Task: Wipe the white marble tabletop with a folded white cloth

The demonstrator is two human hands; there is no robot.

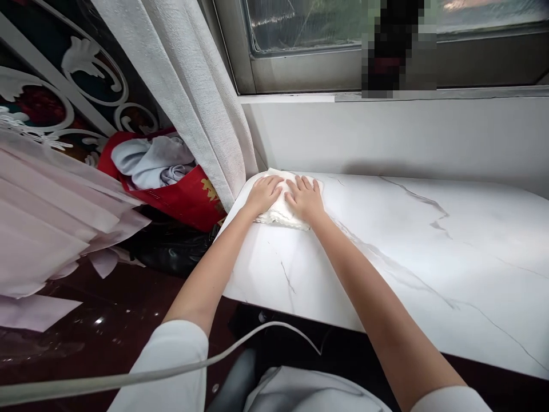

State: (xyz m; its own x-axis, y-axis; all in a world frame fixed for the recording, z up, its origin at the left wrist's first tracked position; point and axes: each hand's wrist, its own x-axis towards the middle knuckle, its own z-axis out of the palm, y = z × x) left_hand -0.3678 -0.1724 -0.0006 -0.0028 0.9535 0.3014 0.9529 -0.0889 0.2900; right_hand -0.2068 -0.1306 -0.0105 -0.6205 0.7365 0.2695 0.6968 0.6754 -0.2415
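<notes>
A folded white cloth lies at the far left corner of a white marble ledge. My left hand rests flat on the cloth's left part, fingers spread. My right hand presses flat on its right part, right beside the left hand. Both palms lie on top of the cloth; neither hand grips it. Most of the cloth is hidden beneath the hands.
A white curtain hangs just left of the ledge. Behind it a red bag holds grey clothing. Pink sheets spread at left over a dark floor. A window frame runs above. A white cable crosses below.
</notes>
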